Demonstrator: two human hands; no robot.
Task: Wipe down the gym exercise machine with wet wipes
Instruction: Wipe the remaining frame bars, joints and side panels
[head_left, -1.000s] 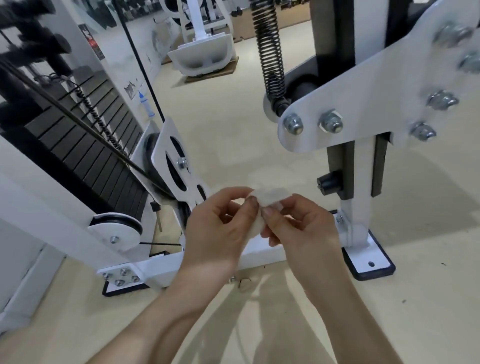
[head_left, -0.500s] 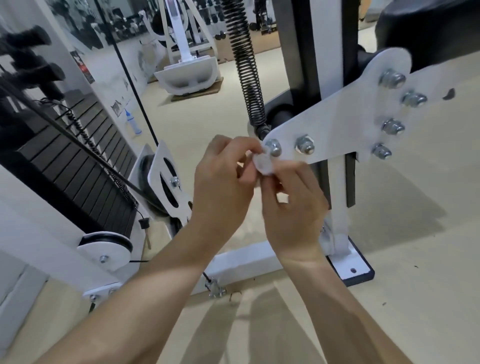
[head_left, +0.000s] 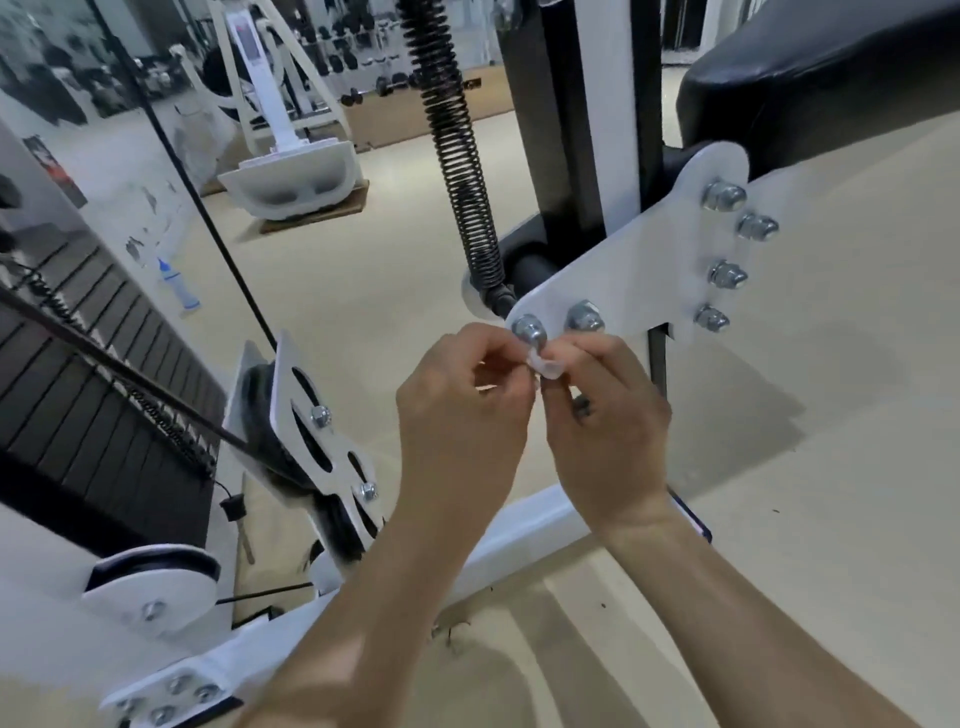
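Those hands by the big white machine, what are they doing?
A person is cleaning a gym machine. Their left hand and right hand pinch a small scrunched-up wet wipe between the fingertips. They hold it just under the leftmost shiny nut on the machine's white plate. It is too close to tell whether the wipe touches the nut yet.

Between left hand (head_left: 462, 415) and right hand (head_left: 608, 426), side by side before the white steel bracket plate (head_left: 623, 270): crumpled white wet wipe (head_left: 545, 367), just under the plate's leftmost domed steel nut (head_left: 527, 328). Up-left of the plate, black coil spring (head_left: 457, 156); far left, black weight stack (head_left: 78, 389); upper right, black padded seat (head_left: 821, 78).
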